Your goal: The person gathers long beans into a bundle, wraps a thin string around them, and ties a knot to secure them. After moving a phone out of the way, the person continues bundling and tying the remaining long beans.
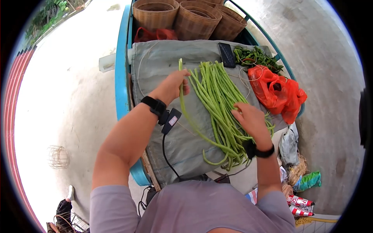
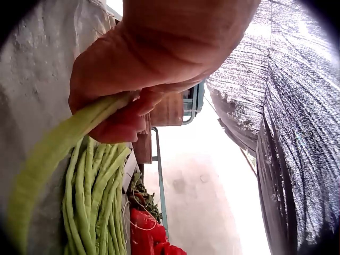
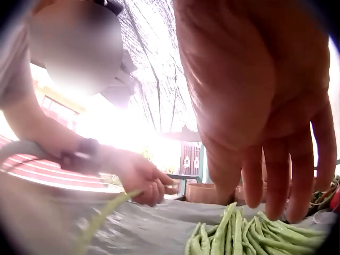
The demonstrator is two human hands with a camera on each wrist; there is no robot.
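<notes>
Long green beans (image 1: 219, 97) lie in a loose bundle on a grey cloth (image 1: 167, 155). My left hand (image 1: 175, 84) is left of the bundle and grips a few long beans (image 1: 185, 110) near their upper end. They pass through the curled fingers, and their lower part curves down to the bundle's near end. In the left wrist view the held beans (image 2: 50, 146) hang out of the fist. My right hand (image 1: 251, 121) is over the right side of the bundle. Its fingers (image 3: 276, 180) extend above the beans, with nothing gripped between them.
Woven baskets (image 1: 196, 19) stand behind the cloth in the blue-framed cart (image 1: 123, 77). A dark phone (image 1: 227, 54), leafy greens (image 1: 258, 58) and a red plastic bag (image 1: 276, 91) lie at the back right. A thin string (image 1: 244, 79) runs between bundle and bag.
</notes>
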